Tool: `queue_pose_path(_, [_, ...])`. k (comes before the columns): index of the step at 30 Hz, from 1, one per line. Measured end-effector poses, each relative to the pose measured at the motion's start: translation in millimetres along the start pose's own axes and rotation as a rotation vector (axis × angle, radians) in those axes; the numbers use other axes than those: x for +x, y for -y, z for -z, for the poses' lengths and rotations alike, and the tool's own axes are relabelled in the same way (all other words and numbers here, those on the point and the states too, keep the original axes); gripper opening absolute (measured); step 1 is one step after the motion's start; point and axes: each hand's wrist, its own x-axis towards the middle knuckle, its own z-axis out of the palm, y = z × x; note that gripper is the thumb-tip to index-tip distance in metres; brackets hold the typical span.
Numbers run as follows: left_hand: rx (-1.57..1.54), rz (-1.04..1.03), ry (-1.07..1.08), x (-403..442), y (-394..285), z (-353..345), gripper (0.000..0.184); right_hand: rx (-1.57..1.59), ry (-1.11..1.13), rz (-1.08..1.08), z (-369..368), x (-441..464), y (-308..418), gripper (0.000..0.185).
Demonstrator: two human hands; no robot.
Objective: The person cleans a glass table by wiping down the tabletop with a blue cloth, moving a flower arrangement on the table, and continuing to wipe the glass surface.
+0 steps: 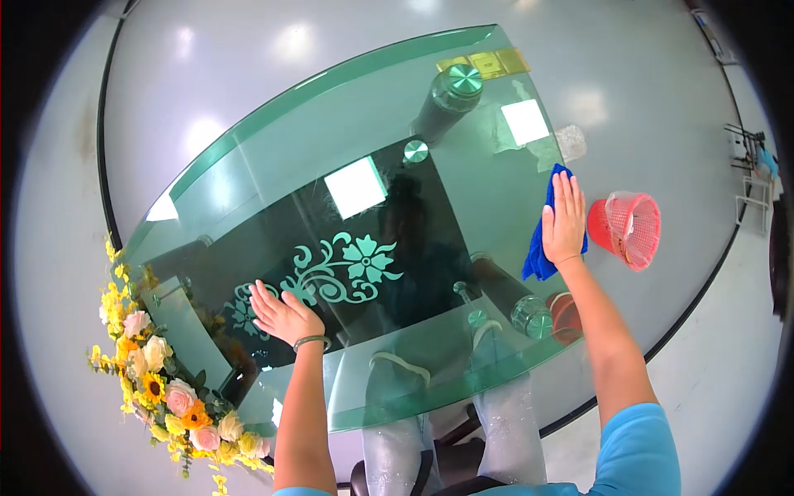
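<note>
head view: right grip (564, 221), flattened, partly hides blue cloth (538, 255); left grip (287, 317) outstretched, empty.

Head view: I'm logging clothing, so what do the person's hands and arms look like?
The left hand and right hand are gloveless. A greenish bangle is worn on the left; a light-blue short sleeve shows on the right.

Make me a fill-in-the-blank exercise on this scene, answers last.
The right hand is on a ____ cloth.
The hand with the bracelet is the ____ one.
The table has a see-through top of ____.
The basket stands on the picture's ____ side.

Missing words: blue; left; glass; right.
</note>
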Motion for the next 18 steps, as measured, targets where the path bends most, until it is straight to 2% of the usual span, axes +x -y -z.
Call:
queue_pose_path(5, [-0.009,-0.009,0.014,1.3,-3.6,3.4,0.055,-0.010,0.032,0.023,-0.6,5.7,-3.7,0.058])
queue_pose_path(10, [0.005,-0.001,0.020,-0.1,-3.2,4.2,0.055,0.036,0.182,0.275,9.4,28.1,-14.7,0.059])
queue_pose_path(13, [0.006,-0.007,0.034,0.9,-5.1,8.0,0.057,-0.024,0.187,0.186,4.1,39.7,-11.0,0.059])
queue_pose_path(16, [0.003,0.004,0.038,0.7,-5.6,10.7,0.056,-0.137,-0.042,-0.260,-35.8,68.1,45.7,0.060])
queue_pose_path(17, [0.003,0.000,0.035,1.0,-6.5,10.5,0.056,-0.102,0.010,-0.266,-33.8,82.6,79.5,0.062])
queue_pose_path(18, [0.001,0.003,0.037,1.0,-6.7,10.3,0.055,-0.055,0.069,-0.132,-27.8,92.2,119.1,0.064])
